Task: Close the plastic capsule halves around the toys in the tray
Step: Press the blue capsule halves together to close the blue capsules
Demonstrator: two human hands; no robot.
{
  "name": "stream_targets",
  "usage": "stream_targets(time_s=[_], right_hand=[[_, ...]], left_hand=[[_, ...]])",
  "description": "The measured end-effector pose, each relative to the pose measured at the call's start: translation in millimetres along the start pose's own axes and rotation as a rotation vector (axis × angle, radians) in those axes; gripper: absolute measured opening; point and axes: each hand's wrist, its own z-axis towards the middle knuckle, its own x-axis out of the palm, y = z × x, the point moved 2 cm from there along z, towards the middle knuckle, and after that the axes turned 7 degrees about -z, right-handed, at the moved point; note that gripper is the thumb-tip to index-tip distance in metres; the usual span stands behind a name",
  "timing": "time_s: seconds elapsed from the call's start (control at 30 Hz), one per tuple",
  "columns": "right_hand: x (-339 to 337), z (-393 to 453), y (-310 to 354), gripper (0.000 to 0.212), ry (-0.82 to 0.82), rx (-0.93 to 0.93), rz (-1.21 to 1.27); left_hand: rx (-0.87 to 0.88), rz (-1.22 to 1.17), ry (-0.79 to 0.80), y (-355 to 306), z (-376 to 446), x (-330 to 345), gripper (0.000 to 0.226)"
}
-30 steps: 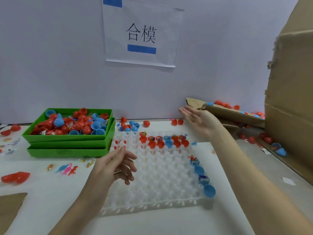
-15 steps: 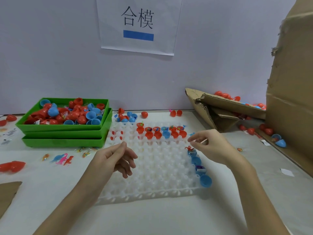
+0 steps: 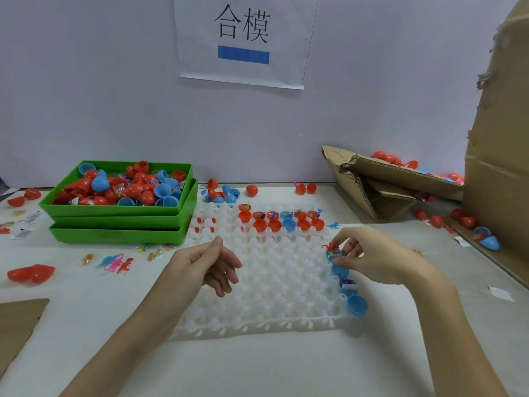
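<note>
White table [image 3: 286, 368] (paper sign [image 3: 243, 38] on wall); left hand [image 3: 200, 265] loose, right hand [image 3: 369, 256] pinching blue capsule [image 3: 333, 253].

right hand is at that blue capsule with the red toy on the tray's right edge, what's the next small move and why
Probably fold the hinged blue half over the open cup and press it shut: the right hand already pinches around it, and the red toy sticks up, so tuck it in first.

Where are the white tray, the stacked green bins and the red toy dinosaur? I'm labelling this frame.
white tray [image 3: 257, 285], head view, on bare cups near its middle.
green bins [image 3: 114, 222], head view, on the front wall.
red toy dinosaur [image 3: 331, 247], head view, on its body, by the right hand [image 3: 372, 257].
</note>
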Motion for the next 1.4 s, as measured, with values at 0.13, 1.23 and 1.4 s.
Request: stream_targets(time_s=[0.13,1.23,1.4], right_hand=[[1.0,2.5,0.7,0.024,-0.026,-0.011,0.027],[53.7,-22.4,109.7,0.041,0.138,-0.343,0.772],[45.7,-24.5,107.2,0.023,0.026,-0.353,0.818]], left_hand=[[-0.013,-0.003,0.006,-1.2,0.5,0.7,0.051],[0.422,0.118,-0.246,-3.9,-9.5,8.4,0.02],[0.464,0.065,-0.241,-5.4,-9.6,8.6,0.015]])
